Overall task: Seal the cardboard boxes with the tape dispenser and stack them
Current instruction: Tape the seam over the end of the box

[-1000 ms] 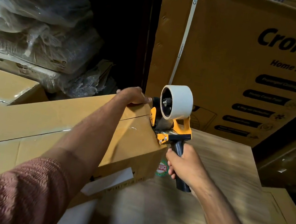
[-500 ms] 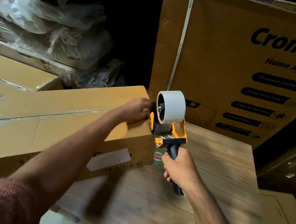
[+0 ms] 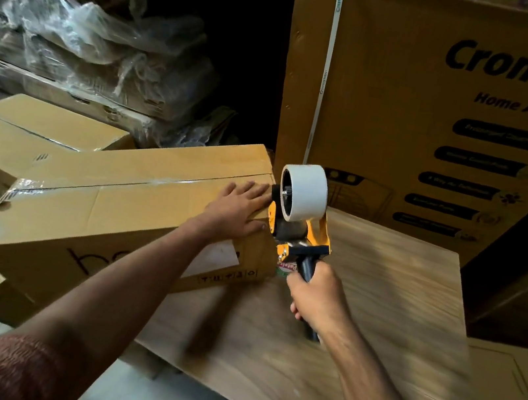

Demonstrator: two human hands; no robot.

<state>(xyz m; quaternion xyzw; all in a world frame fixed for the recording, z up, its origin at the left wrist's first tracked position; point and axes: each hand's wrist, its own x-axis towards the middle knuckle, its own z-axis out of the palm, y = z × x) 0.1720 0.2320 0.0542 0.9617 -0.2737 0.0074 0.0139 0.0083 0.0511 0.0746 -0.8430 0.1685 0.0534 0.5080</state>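
Progress stood near the end of one sealing pass. Your long brown cardboard box point(image 3: 122, 212) lay with its far end on the pale wood-grain board point(image 3: 374, 321), and a strip of clear tape already ran along its top seam up to that end. Your left hand point(image 3: 236, 211) lay flat on the top at the far corner, fingers straight and slightly spread, pressing the tape down. Your right hand point(image 3: 316, 298) had its fingers curled round the black handle of the orange tape dispenser point(image 3: 301, 219), whose white roll sat just off the end face of the box. Judged from this, you had yet to cut the tape, smooth the tail and stack the box. A second taped brown carton point(image 3: 41, 133) lay behind it.

Legible writing: the large brown carton point(image 3: 443, 107) upright behind read "Crompt…" and "Home Applianc…". Box side print was partly hidden; its white label was unreadable.
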